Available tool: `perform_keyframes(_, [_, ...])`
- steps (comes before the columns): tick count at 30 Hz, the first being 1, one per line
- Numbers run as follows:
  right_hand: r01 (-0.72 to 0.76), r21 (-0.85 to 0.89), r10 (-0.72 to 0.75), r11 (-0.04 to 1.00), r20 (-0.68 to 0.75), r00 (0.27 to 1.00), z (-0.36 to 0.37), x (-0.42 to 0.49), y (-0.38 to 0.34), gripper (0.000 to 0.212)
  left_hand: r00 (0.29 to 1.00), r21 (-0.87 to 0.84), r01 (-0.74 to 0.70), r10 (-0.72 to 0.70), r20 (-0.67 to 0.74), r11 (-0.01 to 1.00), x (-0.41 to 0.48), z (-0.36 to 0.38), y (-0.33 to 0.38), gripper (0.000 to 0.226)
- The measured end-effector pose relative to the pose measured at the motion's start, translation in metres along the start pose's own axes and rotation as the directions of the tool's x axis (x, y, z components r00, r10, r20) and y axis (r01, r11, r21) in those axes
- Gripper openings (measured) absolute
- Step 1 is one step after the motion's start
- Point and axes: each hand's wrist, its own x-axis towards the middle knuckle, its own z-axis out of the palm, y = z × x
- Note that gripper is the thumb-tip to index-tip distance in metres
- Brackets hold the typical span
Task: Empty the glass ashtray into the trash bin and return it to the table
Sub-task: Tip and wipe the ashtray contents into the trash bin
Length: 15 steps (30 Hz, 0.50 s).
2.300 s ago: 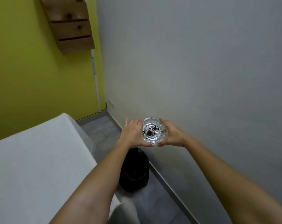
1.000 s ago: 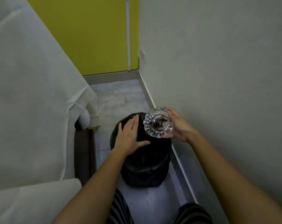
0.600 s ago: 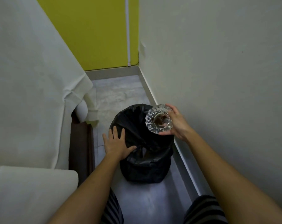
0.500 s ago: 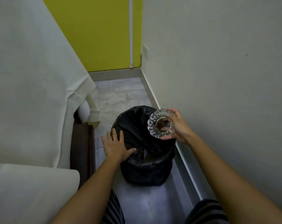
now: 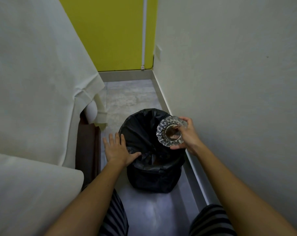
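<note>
From the head camera, the right hand (image 5: 189, 136) holds the round cut-glass ashtray (image 5: 171, 132) over the right part of the black trash bin lined with a black plastic bag (image 5: 149, 160). The fingers (image 5: 184, 119) curl over the upper rim of the ashtray and the thumb (image 5: 177, 147) presses on its lower rim, so the hand is closed around it. The ashtray is tilted, with its hollow side turned to the left and towards the camera, above the mouth of the bin. Some brown matter shows in the hollow; it seems to be ash or residue, but the glass reflects too much to tell exactly.

The left hand (image 5: 118, 149) lies flat and open on the left rim of the bin, the fingers spread and pointing away from the person, the thumb stretched to the right over the folded edge of the bag. It holds nothing.

The bin stands on the grey tiled floor (image 5: 127, 97), close to the pale wall (image 5: 229, 65) on the right. On the left is a table covered with a white cloth (image 5: 33, 74). Behind the bin, the far wall is yellow-green (image 5: 110, 31). Striped trouser legs (image 5: 114, 217) of the person show at the bottom.
</note>
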Motion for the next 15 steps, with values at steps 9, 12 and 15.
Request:
perform_keyframes(9, [0.048, -0.042, -0.050, 0.998, -0.035, 0.998, 0.008, 0.001, -0.003, 0.025, 0.999, 0.027, -0.011, 0.012, -0.038, 1.000, -0.001, 0.003, 0.001, 0.113])
perform_keyframes(12, [0.045, -0.050, -0.048, 0.998, -0.053, 0.997, 0.009, 0.002, -0.003, 0.033, 0.998, -0.010, -0.011, 0.011, -0.056, 1.000, -0.001, 0.004, 0.002, 0.111])
perform_keyframes(15, [0.050, -0.073, -0.055, 0.996, -0.073, 0.996, 0.011, 0.004, -0.004, 0.042, 0.999, -0.026, 0.005, -0.006, -0.048, 1.000, 0.002, 0.002, 0.001, 0.105])
